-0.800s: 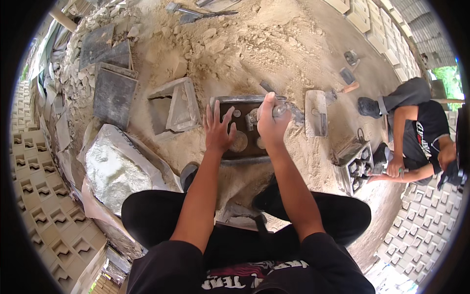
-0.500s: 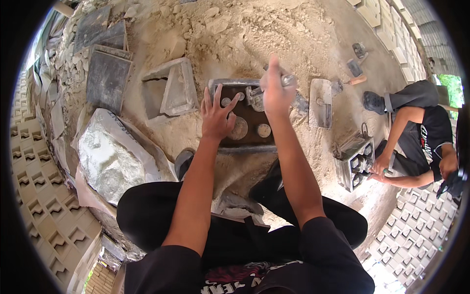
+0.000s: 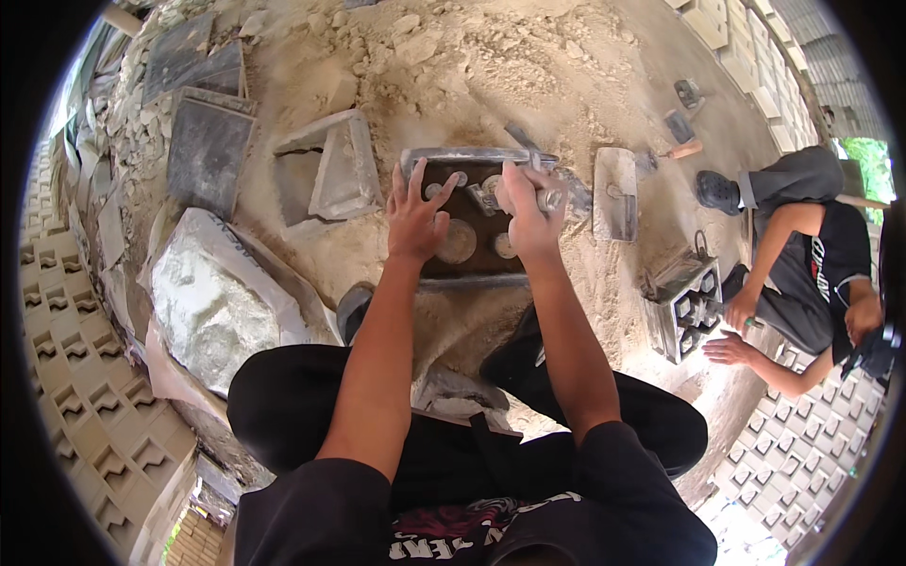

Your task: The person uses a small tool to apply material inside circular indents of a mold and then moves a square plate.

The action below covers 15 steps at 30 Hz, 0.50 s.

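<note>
On the ground before me is a dark rectangular frame (image 3: 472, 282) filled with brown sand, with several round grey pieces set in it. My left hand (image 3: 416, 215) lies over its left side, fingers spread, the index fingertip at a small round piece (image 3: 460, 179). A larger disc (image 3: 457, 242) shows beside that hand. My right hand (image 3: 531, 209) is closed around a metal tool with a rounded grey end (image 3: 549, 200), low over the frame's right side. A flat dark piece (image 3: 519, 135) juts out beyond this fist; I cannot tell whether it belongs to the tool.
To the left are an open sack of pale powder (image 3: 212, 297), dark flat boards (image 3: 206, 156) and an empty angular frame (image 3: 344, 174). At right lie a rectangular block (image 3: 615, 193) and a wooden-handled tool (image 3: 684, 149). A co-worker (image 3: 788, 250) sits by another box (image 3: 689, 302).
My right hand has come down toward the frame with the tool in it. My left hand has barely shifted. The co-worker's hands have moved apart.
</note>
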### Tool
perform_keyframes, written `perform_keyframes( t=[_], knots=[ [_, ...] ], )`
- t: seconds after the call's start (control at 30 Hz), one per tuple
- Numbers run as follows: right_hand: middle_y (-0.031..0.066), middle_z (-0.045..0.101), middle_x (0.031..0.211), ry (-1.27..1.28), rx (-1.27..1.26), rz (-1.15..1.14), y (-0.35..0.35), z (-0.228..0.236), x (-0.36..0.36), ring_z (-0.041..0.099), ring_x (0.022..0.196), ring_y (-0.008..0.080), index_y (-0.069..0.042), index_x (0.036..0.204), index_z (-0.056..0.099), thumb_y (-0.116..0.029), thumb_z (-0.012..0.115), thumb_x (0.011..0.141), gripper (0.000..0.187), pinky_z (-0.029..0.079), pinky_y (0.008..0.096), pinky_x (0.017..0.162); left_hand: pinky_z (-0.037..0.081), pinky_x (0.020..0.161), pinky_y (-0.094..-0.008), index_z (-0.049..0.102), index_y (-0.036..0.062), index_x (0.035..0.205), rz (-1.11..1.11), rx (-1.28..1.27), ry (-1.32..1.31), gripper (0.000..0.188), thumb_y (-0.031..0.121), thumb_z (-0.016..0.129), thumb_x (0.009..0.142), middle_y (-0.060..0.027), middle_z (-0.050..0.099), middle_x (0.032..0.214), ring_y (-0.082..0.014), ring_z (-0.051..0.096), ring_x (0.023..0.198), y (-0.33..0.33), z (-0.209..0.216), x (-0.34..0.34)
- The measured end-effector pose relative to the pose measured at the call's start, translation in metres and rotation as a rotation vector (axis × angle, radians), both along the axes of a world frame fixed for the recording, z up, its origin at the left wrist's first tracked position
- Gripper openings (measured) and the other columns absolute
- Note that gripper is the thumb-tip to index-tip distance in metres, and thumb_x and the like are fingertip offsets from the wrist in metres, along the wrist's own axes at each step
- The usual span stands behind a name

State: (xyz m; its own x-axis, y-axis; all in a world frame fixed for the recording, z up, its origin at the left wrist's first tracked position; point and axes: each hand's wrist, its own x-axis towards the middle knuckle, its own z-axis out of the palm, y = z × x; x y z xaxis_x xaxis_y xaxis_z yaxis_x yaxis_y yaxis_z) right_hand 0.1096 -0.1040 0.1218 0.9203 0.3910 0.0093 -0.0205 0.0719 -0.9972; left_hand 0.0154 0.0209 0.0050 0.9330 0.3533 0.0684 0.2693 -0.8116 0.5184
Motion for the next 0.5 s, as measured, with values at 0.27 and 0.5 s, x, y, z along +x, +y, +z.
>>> perform_keyframes(
  t=[0.27, 0.5],
  knots=[
    [-0.0057, 0.043, 0.056, 0.113, 0.121, 0.009, 0.018, 0.0, 0.011, 0.035, 0.053, 0.0025, -0.004, 0.057, 0.048, -0.015, 0.061, 0.093, 0.041, 0.026, 0.0249, 0.047, 0.025, 0.111, -0.0584, 0.052, 0.0418, 0.136, 0.004, -0.003, -0.035, 0.065, 0.017, 0.054, 0.076, -0.0079, 0.023, 0.155, -0.0451, 0.012, 0.143, 0.003, 0.0, 0.001],
    [-0.0067, 0.043, 0.055, 0.148, 0.142, 0.052, 0.024, 0.001, 0.018, 0.035, 0.053, 0.0012, -0.005, 0.058, 0.049, -0.014, 0.061, 0.093, 0.038, 0.025, 0.0238, 0.046, 0.023, 0.113, -0.0538, 0.039, 0.0271, 0.146, 0.045, -0.063, -0.028, 0.07, 0.015, 0.052, 0.078, -0.0096, 0.027, 0.154, -0.0416, 0.014, 0.144, 0.003, -0.001, -0.002]
  ],
)
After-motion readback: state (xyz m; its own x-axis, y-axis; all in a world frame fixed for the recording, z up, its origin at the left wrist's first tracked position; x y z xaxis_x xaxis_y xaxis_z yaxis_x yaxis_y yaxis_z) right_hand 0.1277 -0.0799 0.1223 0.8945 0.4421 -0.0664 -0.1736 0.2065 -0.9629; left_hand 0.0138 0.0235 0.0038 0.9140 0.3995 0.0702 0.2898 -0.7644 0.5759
